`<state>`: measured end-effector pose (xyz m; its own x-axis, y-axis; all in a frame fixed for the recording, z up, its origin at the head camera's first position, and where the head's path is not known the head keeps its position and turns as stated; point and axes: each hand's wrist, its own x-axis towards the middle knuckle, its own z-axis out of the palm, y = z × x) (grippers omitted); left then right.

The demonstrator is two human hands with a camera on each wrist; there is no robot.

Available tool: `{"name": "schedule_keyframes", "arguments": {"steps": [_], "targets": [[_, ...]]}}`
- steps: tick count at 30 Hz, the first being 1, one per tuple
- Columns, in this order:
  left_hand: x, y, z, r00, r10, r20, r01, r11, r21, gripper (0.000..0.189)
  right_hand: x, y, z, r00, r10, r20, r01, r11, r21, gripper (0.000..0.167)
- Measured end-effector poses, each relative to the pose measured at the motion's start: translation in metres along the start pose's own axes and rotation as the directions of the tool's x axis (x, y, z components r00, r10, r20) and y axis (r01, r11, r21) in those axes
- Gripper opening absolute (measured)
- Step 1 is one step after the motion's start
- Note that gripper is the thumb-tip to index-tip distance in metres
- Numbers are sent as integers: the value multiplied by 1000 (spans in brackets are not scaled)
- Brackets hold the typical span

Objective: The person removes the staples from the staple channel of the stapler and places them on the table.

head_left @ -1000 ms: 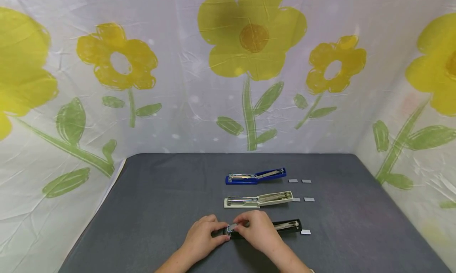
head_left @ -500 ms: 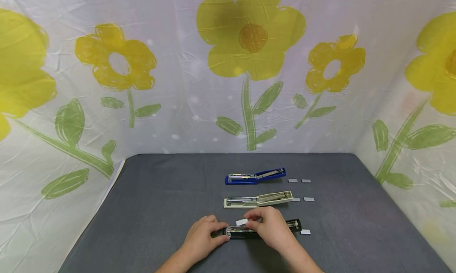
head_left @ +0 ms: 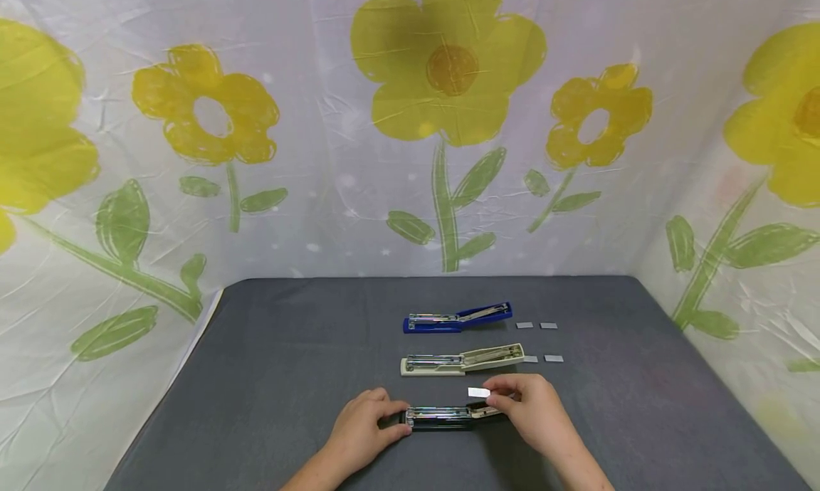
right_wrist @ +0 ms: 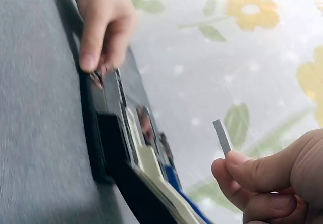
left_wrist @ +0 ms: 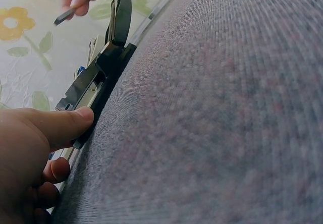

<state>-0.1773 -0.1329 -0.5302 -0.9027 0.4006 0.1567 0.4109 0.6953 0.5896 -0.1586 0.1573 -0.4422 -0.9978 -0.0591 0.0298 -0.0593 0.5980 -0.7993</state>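
A black stapler [head_left: 442,418] lies opened out on the dark table, its metal magazine exposed and its top arm tilted back to the right. At its left end, my left hand [head_left: 368,423] grips it between thumb and fingers; the left wrist view shows the thumb [left_wrist: 70,125] against its side. Above the stapler's hinge, my right hand [head_left: 538,413] pinches a small strip of staples [head_left: 477,392] between thumb and forefinger. That staple strip [right_wrist: 222,135] is clear of the stapler in the right wrist view. My right hand hides part of the stapler's raised arm.
Behind lie a cream stapler [head_left: 432,365] and a blue stapler [head_left: 432,324], both opened out. Pairs of staple strips rest right of each, one strip [head_left: 554,358] beside the cream one. A flowered cloth [head_left: 307,156] hangs behind the table [head_left: 288,349].
My right hand has lifted the staple strip off the black stapler's left end and carried it right, uncovering the magazine. My left hand has stayed on the stapler.
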Motion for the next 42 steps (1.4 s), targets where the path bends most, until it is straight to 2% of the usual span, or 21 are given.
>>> {"name": "schedule_keyframes", "arguments": {"steps": [6, 15, 24, 33, 42], "targets": [[0, -1, 0, 1000, 6, -4, -6, 1000, -3, 31, -6, 15, -21, 997, 45, -60, -47, 998, -37, 11], [1, -3, 1, 1000, 11, -5, -11, 1000, 2, 31, -18, 45, -54, 991, 88, -98, -99, 988, -116, 13], [0, -3, 1, 1000, 8, 6, -8, 1000, 2, 32, -29, 89, -80, 978, 168, -121, -193, 953, -236, 14], [-1, -1, -2, 1000, 9, 3, -9, 1000, 6, 32, -27, 119, -82, 971, 216, -101, -236, 922, -308, 6], [-2, -5, -3, 1000, 15, -1, -15, 999, -33, 34, -23, 122, -75, 981, 170, -98, -195, 903, -383, 11]]}}
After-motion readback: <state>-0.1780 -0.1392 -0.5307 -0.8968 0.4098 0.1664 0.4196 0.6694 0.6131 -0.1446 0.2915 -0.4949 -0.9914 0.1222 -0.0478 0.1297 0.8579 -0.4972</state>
